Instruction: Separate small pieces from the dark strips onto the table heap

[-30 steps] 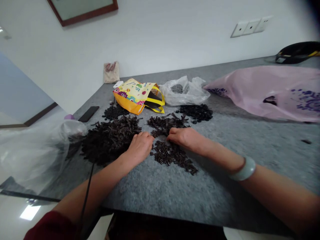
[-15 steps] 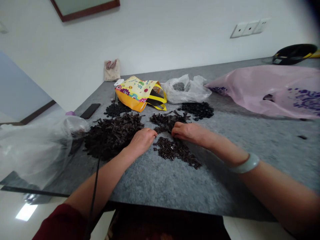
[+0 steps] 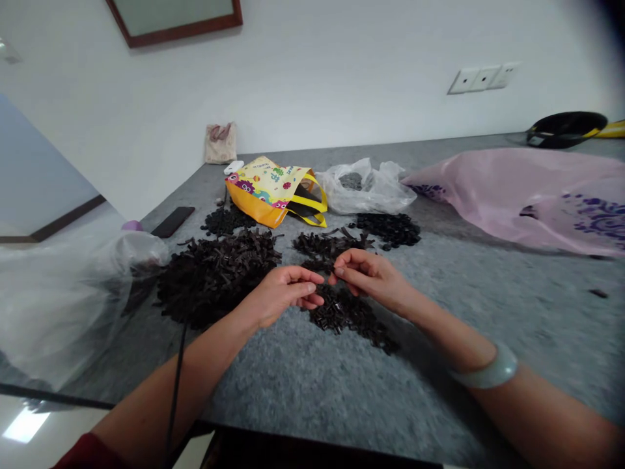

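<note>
My left hand [image 3: 288,293] is raised a little over the table, its fingers loosely curved and apart, with nothing visible between them. Close to its fingertips, my right hand [image 3: 368,277] is closed in a pinch; whatever is between thumb and forefinger is too small to name. Below both hands lies a pile of small shiny dark pieces [image 3: 349,316]. Behind them is a smaller heap of dark strips [image 3: 332,243], partly hidden by my right hand. A large heap of dark strips [image 3: 219,267] spreads beside my left hand.
Black round pieces [image 3: 390,228] lie behind, near a clear plastic bag [image 3: 371,189] and a yellow patterned bag [image 3: 273,185]. A pink bag [image 3: 512,189] covers the right side. At left are a phone [image 3: 172,221] and a large clear bag [image 3: 63,293].
Both hands have lifted from the dark pieces and come closer together. The left fingers have spread apart, while the right hand has turned with its pinch facing the left. The view has shifted slightly.
</note>
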A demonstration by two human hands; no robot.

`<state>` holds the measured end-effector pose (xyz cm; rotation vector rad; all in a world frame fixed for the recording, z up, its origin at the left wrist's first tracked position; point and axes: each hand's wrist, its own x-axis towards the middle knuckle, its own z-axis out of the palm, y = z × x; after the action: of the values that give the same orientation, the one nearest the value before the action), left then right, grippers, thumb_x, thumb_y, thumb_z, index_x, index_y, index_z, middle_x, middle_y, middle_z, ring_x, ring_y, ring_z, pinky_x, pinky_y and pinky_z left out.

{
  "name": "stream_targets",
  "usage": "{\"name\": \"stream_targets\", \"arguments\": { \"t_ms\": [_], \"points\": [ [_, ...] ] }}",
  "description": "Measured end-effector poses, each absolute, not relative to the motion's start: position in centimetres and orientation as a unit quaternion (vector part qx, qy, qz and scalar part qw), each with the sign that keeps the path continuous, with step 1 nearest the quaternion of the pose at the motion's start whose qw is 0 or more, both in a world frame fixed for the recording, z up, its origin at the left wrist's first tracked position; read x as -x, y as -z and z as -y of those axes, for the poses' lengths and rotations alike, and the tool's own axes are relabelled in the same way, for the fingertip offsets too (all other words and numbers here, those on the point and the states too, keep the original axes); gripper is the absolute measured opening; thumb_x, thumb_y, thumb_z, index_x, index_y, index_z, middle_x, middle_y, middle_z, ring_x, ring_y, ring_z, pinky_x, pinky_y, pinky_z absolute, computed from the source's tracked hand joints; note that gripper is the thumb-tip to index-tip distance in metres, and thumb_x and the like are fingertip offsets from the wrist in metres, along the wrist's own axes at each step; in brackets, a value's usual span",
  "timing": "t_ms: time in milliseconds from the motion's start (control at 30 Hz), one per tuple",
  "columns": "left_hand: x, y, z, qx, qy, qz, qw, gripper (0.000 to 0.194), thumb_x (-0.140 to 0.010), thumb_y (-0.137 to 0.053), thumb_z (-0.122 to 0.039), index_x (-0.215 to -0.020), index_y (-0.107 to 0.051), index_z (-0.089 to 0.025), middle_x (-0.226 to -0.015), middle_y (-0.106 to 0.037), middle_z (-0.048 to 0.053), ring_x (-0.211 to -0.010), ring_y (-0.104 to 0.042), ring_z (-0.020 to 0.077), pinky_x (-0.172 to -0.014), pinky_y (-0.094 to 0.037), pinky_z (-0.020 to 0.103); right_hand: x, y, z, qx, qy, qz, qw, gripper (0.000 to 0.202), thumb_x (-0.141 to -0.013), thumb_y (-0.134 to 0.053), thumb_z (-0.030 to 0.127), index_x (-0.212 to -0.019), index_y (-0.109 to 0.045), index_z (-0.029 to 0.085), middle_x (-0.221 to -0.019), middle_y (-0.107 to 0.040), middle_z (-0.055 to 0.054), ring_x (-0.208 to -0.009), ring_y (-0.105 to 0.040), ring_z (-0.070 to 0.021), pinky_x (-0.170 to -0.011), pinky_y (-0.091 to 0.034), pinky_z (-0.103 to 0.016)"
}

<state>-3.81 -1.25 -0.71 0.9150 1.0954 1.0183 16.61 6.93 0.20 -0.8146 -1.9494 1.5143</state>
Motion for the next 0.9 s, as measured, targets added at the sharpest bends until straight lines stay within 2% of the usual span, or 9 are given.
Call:
{"name": "stream_targets", "arguments": {
  "t_ms": [133,233,367,533,800,900],
  "points": [
    [3.9,0.6,1.3,-0.398,-0.456,-0.472,0.641,0.012,-0.083,-0.070,-0.018,-0.094,-0.070,-0.014,-0.074,-0.070,0.002,-0.067,-0.070,0.0126,-0.070,-0.056,0.027,-16.6,-0.2,-6.5,0.313,-0.583,0.696,0.279,0.032,-0.083,-0.069,0.048,-0.091,-0.062,0.018,-0.074,-0.065,0.000,-0.050,-0.047,-0.0075,-0.042,-0.036,-0.021],
    [3.8,0.4,1.4,-0.386,-0.466,-0.476,0.638,0.012,-0.082,-0.070,-0.020,-0.093,-0.067,-0.015,-0.075,-0.067,0.000,-0.063,-0.070,0.0126,-0.068,-0.056,0.029,-16.6,0.0,-6.3,0.305,-0.615,0.677,0.264,0.033,-0.081,-0.072,0.046,-0.101,-0.066,0.019,-0.073,-0.062,0.001,-0.054,-0.052,-0.0090,-0.043,-0.040,-0.020],
    [3.6,0.3,1.5,-0.380,-0.476,-0.480,0.632,0.012,-0.081,-0.070,-0.020,-0.089,-0.063,-0.014,-0.074,-0.068,0.000,-0.061,-0.070,0.0130,-0.065,-0.055,0.028,-16.6,0.2,-5.9,0.294,-0.636,0.665,0.259,0.029,-0.081,-0.073,0.045,-0.094,-0.067,0.019,-0.074,-0.065,-0.001,-0.058,-0.058,-0.0100,-0.047,-0.046,-0.020],
    [3.5,0.5,1.5,-0.412,-0.494,-0.473,0.602,0.014,-0.079,-0.071,-0.020,-0.091,-0.066,-0.014,-0.077,-0.068,0.000,-0.064,-0.069,0.0119,-0.067,-0.055,0.027,-16.3,0.7,-5.8,0.286,-0.668,0.634,0.266,0.031,-0.079,-0.077,0.046,-0.094,-0.071,0.020,-0.083,-0.070,-0.003,-0.065,-0.063,-0.0112,-0.052,-0.052,-0.021],
    [3.0,-0.2,1.9,-0.399,-0.522,-0.483,0.579,0.013,-0.077,-0.072,-0.020,-0.086,-0.065,-0.014,-0.074,-0.069,0.000,-0.063,-0.071,0.0138,-0.065,-0.055,0.027,-16.2,1.1,-5.8,0.267,-0.713,0.576,0.296,0.025,-0.075,-0.083,0.041,-0.090,-0.077,0.022,-0.076,-0.069,-0.002,-0.065,-0.062,-0.0113,-0.053,-0.053,-0.021],
    [2.7,-0.3,2.0,-0.374,-0.532,-0.483,0.586,0.016,-0.077,-0.070,-0.016,-0.093,-0.067,-0.014,-0.073,-0.069,0.000,-0.063,-0.070,0.0132,-0.067,-0.055,0.027,-16.0,1.4,-5.7,0.265,-0.700,0.584,0.313,0.022,-0.072,-0.086,0.034,-0.089,-0.077,0.022,-0.078,-0.070,-0.001,-0.065,-0.062,-0.0106,-0.056,-0.054,-0.022]
  ]
}}
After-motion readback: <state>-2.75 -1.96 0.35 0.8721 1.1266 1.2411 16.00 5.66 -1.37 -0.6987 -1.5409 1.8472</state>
